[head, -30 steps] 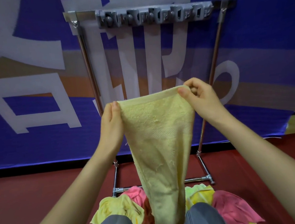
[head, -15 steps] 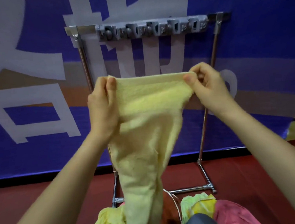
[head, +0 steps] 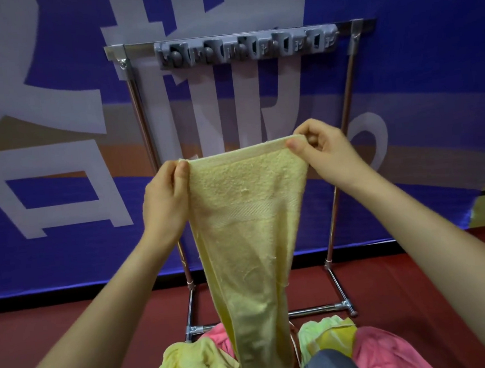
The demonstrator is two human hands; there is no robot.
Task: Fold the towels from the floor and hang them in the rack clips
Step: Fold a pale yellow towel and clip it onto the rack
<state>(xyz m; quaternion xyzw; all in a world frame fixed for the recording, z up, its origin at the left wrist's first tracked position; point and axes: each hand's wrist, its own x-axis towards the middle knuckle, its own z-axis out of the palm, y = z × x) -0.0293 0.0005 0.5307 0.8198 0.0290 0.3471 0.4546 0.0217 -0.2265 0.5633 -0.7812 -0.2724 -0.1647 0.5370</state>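
We pinch the yellow towel (head: 251, 227) at its top corners, left hand (head: 165, 203) and right hand (head: 325, 153) clamped; it hangs below our fingers, beneath the rack clips (head: 247, 48). Keep the hem taut and level before folding.
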